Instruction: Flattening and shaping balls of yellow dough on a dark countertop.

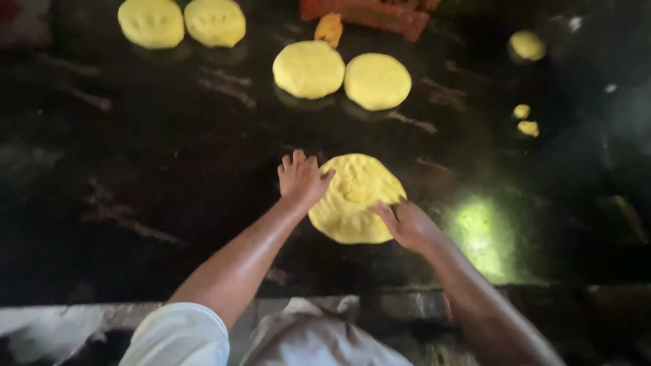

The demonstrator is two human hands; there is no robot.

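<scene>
Nearest: pale grey stone counter edge (61, 325) and the person's white rolled sleeve (180, 335).

Left hand (302, 179) — fingers spread flat, palm down, pressing the near-left rim of the yellow flattened dough round (356, 196); nothing gripped.

Right hand (407, 224) — fingers extended and open, resting on the near-right rim of the same round; nothing gripped.

The round in hand lies on the dark glossy griddle surface (169, 169), finger dents visible across its top; by appearance, partly pressed out, edge still uneven.

Beyond: pair of smooth yellow dough discs (342, 74), touching side by side — shaped.

Farthest left: pair of dimpled yellow discs (182, 22), likewise shaped.

Right: small yellow dough ball (527, 45) and two yellow scraps (525, 120), unflattened.

Far edge: red tray-like object (380, 13), blurred.
</scene>
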